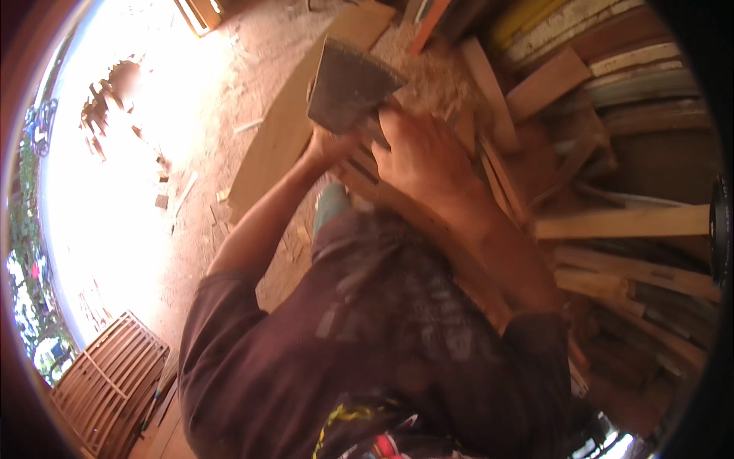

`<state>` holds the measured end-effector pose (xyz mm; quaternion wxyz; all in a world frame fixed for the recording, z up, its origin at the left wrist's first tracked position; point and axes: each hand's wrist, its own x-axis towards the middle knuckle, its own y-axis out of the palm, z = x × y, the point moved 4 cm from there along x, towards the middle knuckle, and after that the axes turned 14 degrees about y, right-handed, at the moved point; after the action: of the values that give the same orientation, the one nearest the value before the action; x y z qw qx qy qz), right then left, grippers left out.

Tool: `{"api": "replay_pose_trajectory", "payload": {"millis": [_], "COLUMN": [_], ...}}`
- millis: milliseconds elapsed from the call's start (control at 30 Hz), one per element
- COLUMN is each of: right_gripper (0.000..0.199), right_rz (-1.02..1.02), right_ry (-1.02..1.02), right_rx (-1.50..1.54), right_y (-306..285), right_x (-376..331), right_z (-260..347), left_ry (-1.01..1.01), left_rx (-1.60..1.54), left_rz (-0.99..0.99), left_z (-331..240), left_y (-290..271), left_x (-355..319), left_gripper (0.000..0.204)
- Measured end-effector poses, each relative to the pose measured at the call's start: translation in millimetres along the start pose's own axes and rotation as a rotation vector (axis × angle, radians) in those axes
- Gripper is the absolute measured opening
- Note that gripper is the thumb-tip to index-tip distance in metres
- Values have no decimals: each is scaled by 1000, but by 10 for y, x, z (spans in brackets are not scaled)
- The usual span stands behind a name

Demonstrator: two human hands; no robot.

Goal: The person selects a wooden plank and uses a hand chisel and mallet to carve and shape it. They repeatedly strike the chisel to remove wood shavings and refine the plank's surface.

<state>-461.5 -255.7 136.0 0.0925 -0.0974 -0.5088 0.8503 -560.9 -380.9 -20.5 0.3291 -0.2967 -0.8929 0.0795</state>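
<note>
A dark grey flat piece, four-sided with a thin pale edge, is tilted up in front of me. My left hand is at its lower edge and seems to grip it, most of its fingers hidden behind it. Close to its lower right corner is my right hand, blurred, its fingers curled; what they hold is hidden. Below both hands, a long wooden beam with a dark slot runs toward the lower right, partly under my right forearm.
A wide pale board lies on the dusty floor beyond my left arm. Wood shavings are heaped past my right hand. Stacked planks crowd the right side. A slatted wooden frame stands at the lower left, near bright daylight.
</note>
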Motion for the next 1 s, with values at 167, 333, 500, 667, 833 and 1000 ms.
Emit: {"api": "replay_pose_trajectory", "payload": {"millis": [167, 333, 500, 667, 833, 1000], "right_gripper": [28, 26, 28, 31, 32, 29], "right_rz": [-85, -146, 77, -130, -290, -108], "right_ry": [-67, -70, 50, 119, 64, 28], "right_rx": [232, 69, 32, 214, 395, 67], "right_y": [-509, -174, -116, -386, -836, -138], "right_x": [-43, -211, -256, -335, -389, -343], "right_z": [194, 71, -137, -322, -29, -250], "left_ry": [44, -51, 39, -507, -111, 247], "left_rx": [199, 62, 110, -383, 99, 253], "left_rz": [78, 29, -19, -276, -67, 16], "left_z": [187, -51, 249, 80, -262, -417], "left_y": [21, 133, 105, -200, 118, 294], "left_x": [-149, -48, -239, 368, 279, 41], "left_gripper": [21, 27, 24, 24, 26, 18]}}
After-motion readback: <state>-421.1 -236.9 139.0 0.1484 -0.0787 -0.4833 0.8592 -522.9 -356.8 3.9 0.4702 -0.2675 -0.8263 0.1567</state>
